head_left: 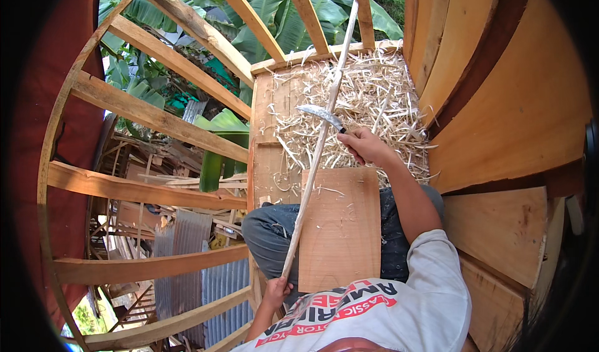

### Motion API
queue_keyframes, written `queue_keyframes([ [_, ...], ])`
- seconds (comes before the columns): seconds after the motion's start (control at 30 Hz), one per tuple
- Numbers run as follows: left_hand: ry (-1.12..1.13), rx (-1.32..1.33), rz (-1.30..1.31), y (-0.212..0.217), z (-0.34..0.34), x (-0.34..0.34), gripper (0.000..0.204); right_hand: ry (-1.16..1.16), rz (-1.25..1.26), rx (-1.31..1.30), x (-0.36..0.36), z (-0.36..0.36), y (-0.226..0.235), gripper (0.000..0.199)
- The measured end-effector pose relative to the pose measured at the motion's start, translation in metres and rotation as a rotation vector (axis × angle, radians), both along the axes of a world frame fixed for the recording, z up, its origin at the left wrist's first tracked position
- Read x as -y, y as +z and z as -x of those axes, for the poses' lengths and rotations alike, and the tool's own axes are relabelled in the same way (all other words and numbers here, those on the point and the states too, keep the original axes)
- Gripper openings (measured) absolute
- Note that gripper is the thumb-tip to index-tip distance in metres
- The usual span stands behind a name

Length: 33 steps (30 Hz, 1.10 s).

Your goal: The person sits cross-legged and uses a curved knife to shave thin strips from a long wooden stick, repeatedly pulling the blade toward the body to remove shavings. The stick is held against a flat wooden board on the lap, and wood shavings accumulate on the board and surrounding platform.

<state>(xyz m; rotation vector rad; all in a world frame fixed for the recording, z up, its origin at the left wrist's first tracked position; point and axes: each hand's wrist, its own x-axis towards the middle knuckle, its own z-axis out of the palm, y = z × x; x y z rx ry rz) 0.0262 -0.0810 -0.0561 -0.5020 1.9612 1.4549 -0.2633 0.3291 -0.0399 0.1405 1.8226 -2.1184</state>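
Observation:
My left hand (277,289) is closed round the near end of a long, pale wooden stick (317,151), low beside my left thigh. The stick slants away from me, its far end up by the railing. In my right hand (365,146) is the dark handle of a curved knife (321,115). Its blade points left and lies across the stick; whether the edge touches the wood I cannot tell. A flat wooden board (343,227) rests on my lap, with a few thin shavings on it. The stick passes along the board's left edge.
Curled wood shavings (368,96) cover much of the plank floor (265,124) ahead. A slatted wooden railing (156,118) runs along the left and front. Plywood panels (518,115) form a wall on the right. Below the railing lie corrugated sheets (190,233) and scrap wood; banana leaves hang beyond.

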Motion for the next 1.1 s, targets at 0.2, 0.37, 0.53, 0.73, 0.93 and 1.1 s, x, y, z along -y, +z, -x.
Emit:
queue_keyframes([
  [0.2, -0.034, -0.085, -0.013, -0.008, -0.002, 0.003, 0.062, -0.271, -0.072, -0.166, -0.017, 0.015, 0.013, 0.028],
  [0.37, -0.035, -0.111, -0.077, -0.012, -0.002, 0.007, 0.061, -0.33, -0.729, -0.245, -0.032, 0.038, 0.004, 0.041],
  [0.53, -0.014, 0.031, -0.116, -0.005, 0.005, 0.01, 0.062, -0.41, -1.07, -0.215, -0.045, 0.072, -0.011, 0.055],
  [0.73, -0.043, -0.034, -0.186, -0.015, 0.007, 0.019, 0.064, -0.597, -1.125, -0.192, -0.11, 0.084, -0.065, 0.065],
  [0.93, -0.017, 0.047, -0.267, -0.007, 0.01, 0.01, 0.066, -0.672, -0.396, -0.037, -0.08, 0.046, -0.057, 0.056],
  [1.1, -0.041, -0.027, -0.152, -0.027, 0.0, 0.013, 0.06, -0.703, -0.163, -0.115, -0.026, 0.004, -0.032, 0.045],
])
